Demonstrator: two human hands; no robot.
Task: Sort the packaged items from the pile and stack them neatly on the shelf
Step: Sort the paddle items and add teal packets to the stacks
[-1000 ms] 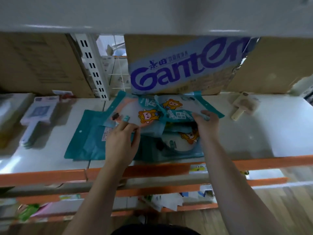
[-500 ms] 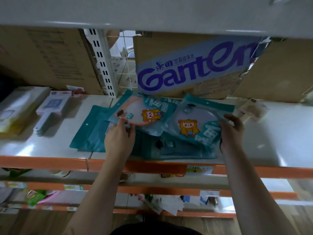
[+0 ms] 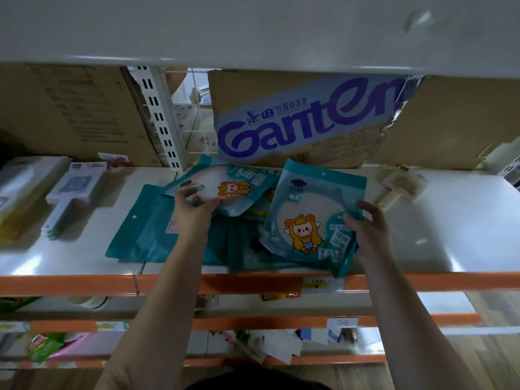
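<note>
1. on the middle shelf [image 3: 450, 220], a white board with an orange front rail, a person reaches in from the near side with both bare hands.
2. left hand [image 3: 194, 209]: fingers curled, pinching the near-left edge of a teal packet [image 3: 225, 190], thumb on its top face. print is a cartoon figure in yellow. the packet lies tilted, with its far end close to the ganten box [image 3: 295, 122].
3. right hand [image 3: 368, 235]: fingers wrapped round the right edge of a second teal packet [image 3: 306, 215], thumb on the printed face. it has the same cartoon and a round pale window.
4. the second packet sits just right of the first, hang-hole end far, and its near corner reaches the orange rail.
5. the two held packets run close together in the middle; can't tell if they touch.
6. pile [image 3: 146, 223]: more teal packets lie flat under and left of both hands. the ones on the left are plain side up, overlapping, edges not squared.
7. far side: the ganten box is cardboard with a blue-and-white label. a plain brown carton [image 3: 70, 114] stands to its left, with a white slotted upright [image 3: 160, 119] between them.
8. left end of the shelf: flat white handled packs [image 3: 73, 190], near the pile but apart from it.
9. right end: one small beige handled item [image 3: 399, 187], apart from the second packet.
10. near and below: lower shelves [image 3: 253, 322] with orange rails, price tags and mixed packets, too blurred to identify.
</note>
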